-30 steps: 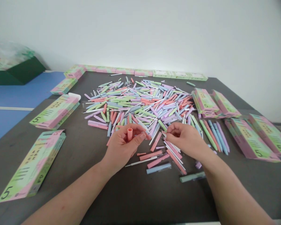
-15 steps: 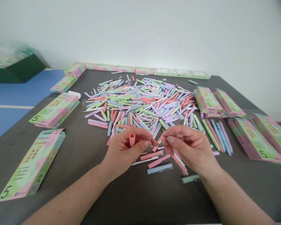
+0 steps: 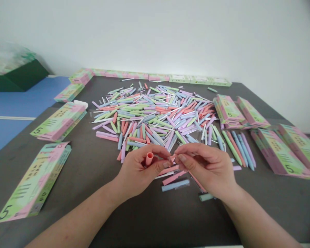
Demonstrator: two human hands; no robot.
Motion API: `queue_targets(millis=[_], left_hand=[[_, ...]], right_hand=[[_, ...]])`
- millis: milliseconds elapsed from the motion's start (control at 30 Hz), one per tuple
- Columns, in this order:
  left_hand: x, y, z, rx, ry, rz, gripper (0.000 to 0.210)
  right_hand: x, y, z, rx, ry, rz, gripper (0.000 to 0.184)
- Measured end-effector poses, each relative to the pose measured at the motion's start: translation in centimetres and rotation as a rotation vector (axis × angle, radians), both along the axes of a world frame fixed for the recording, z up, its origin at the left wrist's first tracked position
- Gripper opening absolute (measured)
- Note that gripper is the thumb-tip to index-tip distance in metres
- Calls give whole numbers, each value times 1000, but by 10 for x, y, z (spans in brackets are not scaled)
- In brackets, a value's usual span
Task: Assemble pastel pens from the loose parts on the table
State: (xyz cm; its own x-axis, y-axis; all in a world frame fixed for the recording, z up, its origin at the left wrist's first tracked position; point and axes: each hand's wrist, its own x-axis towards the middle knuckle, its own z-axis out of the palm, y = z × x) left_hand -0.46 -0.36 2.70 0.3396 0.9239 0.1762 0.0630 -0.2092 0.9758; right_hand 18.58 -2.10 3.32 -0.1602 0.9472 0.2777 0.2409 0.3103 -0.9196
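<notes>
In the curled fingers of my left hand (image 3: 135, 174) is a hollow coral pen barrel (image 3: 149, 159), its open end facing up. My right hand (image 3: 212, 168) is closed in a pinch on a small coral pen part (image 3: 172, 158). The fingertips of both hands meet at this part, which they largely cover, so its exact shape is unclear. Beneath the hands lie coral tubes (image 3: 173, 178), a light blue pen cap (image 3: 175, 185) with a clear clip, and a green one (image 3: 206, 197) by my right wrist.
A wide heap of pastel pen parts (image 3: 155, 112) spreads across the dark table (image 3: 150, 224). Several assembled pens (image 3: 239, 148) lie side by side on the right. Printed cartons (image 3: 33, 182) line the left, the back and the right (image 3: 286, 151). A dark green box (image 3: 18, 77) stands far left.
My hands have come closer together, the right one shifting left, and the fingertips now meet at the small coral part. The barrel in my left hand has tilted slightly and moved right.
</notes>
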Motion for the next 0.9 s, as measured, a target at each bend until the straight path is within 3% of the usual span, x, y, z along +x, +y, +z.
queue_targets(millis=[133,367,633,900], left_hand=[[0,0,2,-2,41,-6,4],[0,3,-4,159,141,-12,6],[1,6,-4,294,194,-18,8],[0,4,-10,184,281,106,10]], right_hand=[[2,0,1,43,-61,-1,8],[9,3,4,155,-307,12,10],[11,6,0,177,-370,86,16],[10,7,-5,81,-283,215,26]])
